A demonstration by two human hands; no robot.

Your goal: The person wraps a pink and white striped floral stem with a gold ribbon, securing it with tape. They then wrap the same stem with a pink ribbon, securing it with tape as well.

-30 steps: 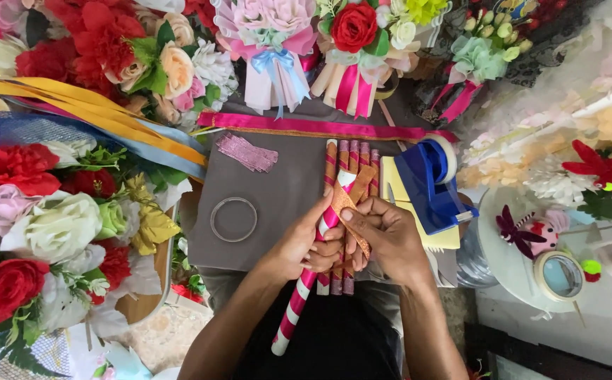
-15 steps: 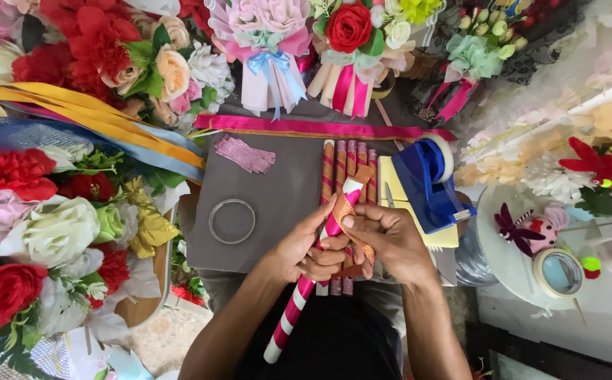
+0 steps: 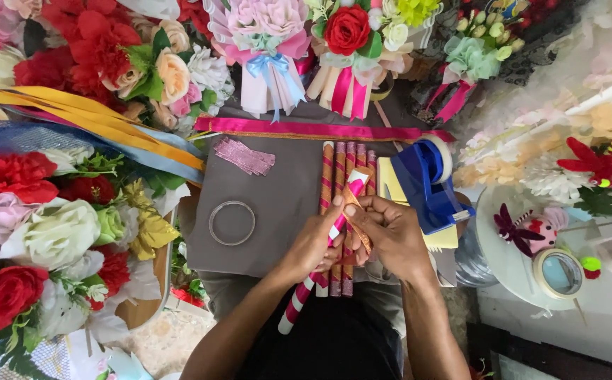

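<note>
No box or bowl shows near the fingers; the work sits on a grey board [image 3: 278, 204] across the person's lap. Just beyond the fingertips a row of wrapped sticks [image 3: 348, 183] lies side by side on the board, running back under both hands. Right of the fingers, just beside them, stands a blue tape dispenser [image 3: 429, 179] on yellow paper [image 3: 389, 184]. Left of the fingers lie a clear ring [image 3: 232, 222] and, farther up, a pink glitter strip [image 3: 244, 156]. A long pink ribbon [image 3: 306, 129] crosses the board's far edge, with bouquets [image 3: 267, 35] beyond it. A tape roll [image 3: 559, 273] rests well apart on the right, on a white round stand [image 3: 506, 260].

The left hand [image 3: 313, 243] is closed around a pink-and-white striped stick [image 3: 313, 278], which slants from the fingertips down past the wrist toward the lap. The right hand [image 3: 390, 232] pinches a gold ribbon [image 3: 356, 207] against the stick's upper end, thumb and forefinger meeting the left thumb there.
</note>
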